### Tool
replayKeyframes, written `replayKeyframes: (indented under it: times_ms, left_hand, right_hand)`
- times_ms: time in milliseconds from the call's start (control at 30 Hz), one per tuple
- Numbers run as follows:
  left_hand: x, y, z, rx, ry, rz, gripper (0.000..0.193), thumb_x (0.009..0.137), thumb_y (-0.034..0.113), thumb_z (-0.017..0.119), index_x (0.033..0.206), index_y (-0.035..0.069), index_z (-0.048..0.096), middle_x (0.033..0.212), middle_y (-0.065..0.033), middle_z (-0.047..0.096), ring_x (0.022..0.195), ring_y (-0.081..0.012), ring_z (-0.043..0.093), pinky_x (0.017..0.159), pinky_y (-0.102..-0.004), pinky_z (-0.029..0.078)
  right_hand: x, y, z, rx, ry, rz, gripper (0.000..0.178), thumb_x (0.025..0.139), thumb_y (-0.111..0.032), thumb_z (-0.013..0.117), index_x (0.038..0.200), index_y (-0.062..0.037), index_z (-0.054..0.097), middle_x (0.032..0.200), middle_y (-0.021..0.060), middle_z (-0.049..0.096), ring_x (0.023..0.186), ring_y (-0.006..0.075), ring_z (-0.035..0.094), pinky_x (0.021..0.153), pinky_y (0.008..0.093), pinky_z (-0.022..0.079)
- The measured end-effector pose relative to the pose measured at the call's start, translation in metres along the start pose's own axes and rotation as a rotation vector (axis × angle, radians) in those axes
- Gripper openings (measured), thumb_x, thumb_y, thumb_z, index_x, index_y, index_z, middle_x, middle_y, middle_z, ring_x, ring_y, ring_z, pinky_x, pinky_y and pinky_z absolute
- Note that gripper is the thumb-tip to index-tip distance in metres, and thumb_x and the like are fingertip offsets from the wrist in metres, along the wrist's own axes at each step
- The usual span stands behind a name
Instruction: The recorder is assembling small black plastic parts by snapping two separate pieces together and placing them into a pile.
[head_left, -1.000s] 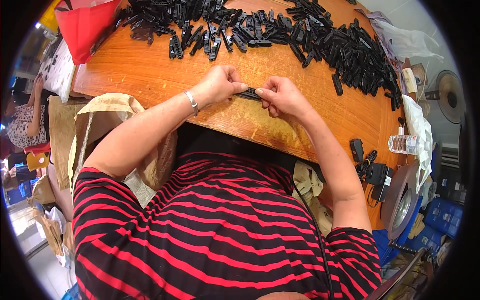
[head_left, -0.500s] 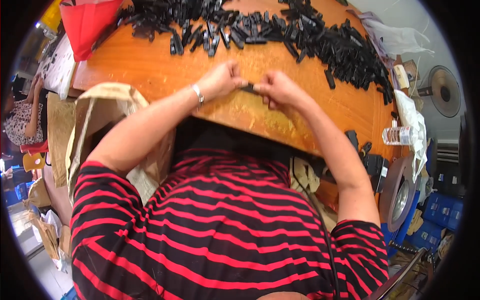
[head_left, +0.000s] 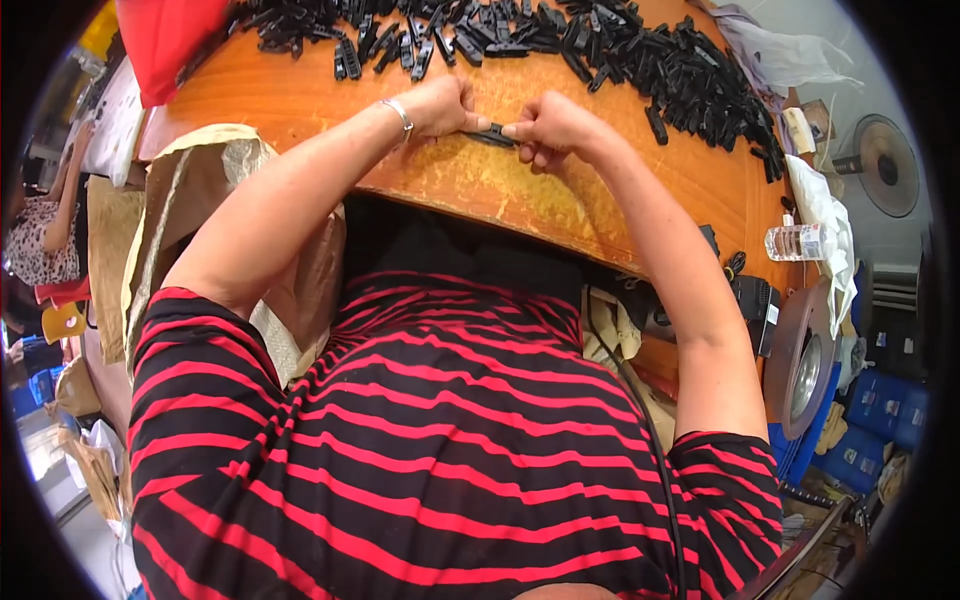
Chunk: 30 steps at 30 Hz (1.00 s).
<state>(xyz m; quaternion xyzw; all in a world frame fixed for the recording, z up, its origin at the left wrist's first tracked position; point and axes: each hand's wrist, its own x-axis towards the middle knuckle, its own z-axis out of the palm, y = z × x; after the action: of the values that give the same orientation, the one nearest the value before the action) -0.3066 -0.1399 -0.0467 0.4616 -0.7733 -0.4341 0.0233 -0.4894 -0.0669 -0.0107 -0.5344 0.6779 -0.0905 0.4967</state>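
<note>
Between my two hands is a small, slim black plastic piece (head_left: 490, 134), held above the near part of the wooden table (head_left: 360, 165). My left hand (head_left: 445, 108) pinches its left end; a bracelet circles that wrist. At the other end, the thumb and curled fingers of my right hand (head_left: 555, 130) grip it. Beyond my hands, a long heap of similar black plastic pieces (head_left: 660, 75) spreads across the far side of the table, with some loose ones along its near edge.
A large paper sack (head_left: 190, 150) stands open at the table's left edge, near a red bag (head_left: 165, 50). On the right are a plastic bottle (head_left: 797, 242), a white plastic bag (head_left: 830, 215) and a fan (head_left: 885, 165). Another person (head_left: 50, 220) sits far left.
Both hands have stayed on the black piece, which shows more clearly now. The whole view has shifted, so hands and table appear higher in the picture.
</note>
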Motion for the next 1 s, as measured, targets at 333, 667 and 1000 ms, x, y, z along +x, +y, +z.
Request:
replayKeyframes:
  times_ms: [333, 667, 1000]
  left_hand:
    - [-0.012, -0.004, 0.014, 0.038, 0.129, 0.075, 0.034, 0.077, 0.036, 0.077, 0.083, 0.006, 0.064, 0.074, -0.0095, 0.065, 0.072, -0.0212, 0.063, 0.068, -0.0362, 0.05]
    - [-0.087, 0.023, -0.023, -0.249, 0.076, 0.192, 0.029, 0.089, 0.027, 0.067, 0.08, 0.0, 0.063, 0.064, -0.0006, 0.056, 0.058, -0.0077, 0.049, 0.053, -0.0257, 0.04]
    - [-0.302, -0.038, -0.111, -0.098, 0.415, -0.187, 0.018, 0.075, 0.006, 0.068, 0.09, -0.002, 0.062, 0.081, -0.0029, 0.061, 0.078, -0.0105, 0.057, 0.069, -0.0257, 0.046]
  right_hand:
    - [0.0, 0.03, 0.014, 0.183, 0.05, -0.157, 0.018, 0.094, -0.016, 0.061, 0.085, -0.0021, 0.054, 0.065, 0.0065, 0.063, 0.05, 0.0128, 0.062, 0.041, 0.0255, 0.045]
    - [-0.023, 0.037, -0.007, 0.355, 0.138, -0.34, 0.023, 0.092, -0.024, 0.063, 0.091, -0.0022, 0.059, 0.077, 0.0062, 0.067, 0.059, 0.0133, 0.063, 0.052, 0.027, 0.051]
    - [0.044, 0.051, -0.061, -0.705, 0.849, -0.278, 0.026, 0.084, -0.019, 0.07, 0.102, -0.0041, 0.06, 0.101, 0.0154, 0.062, 0.089, 0.0356, 0.064, 0.076, 0.044, 0.052]
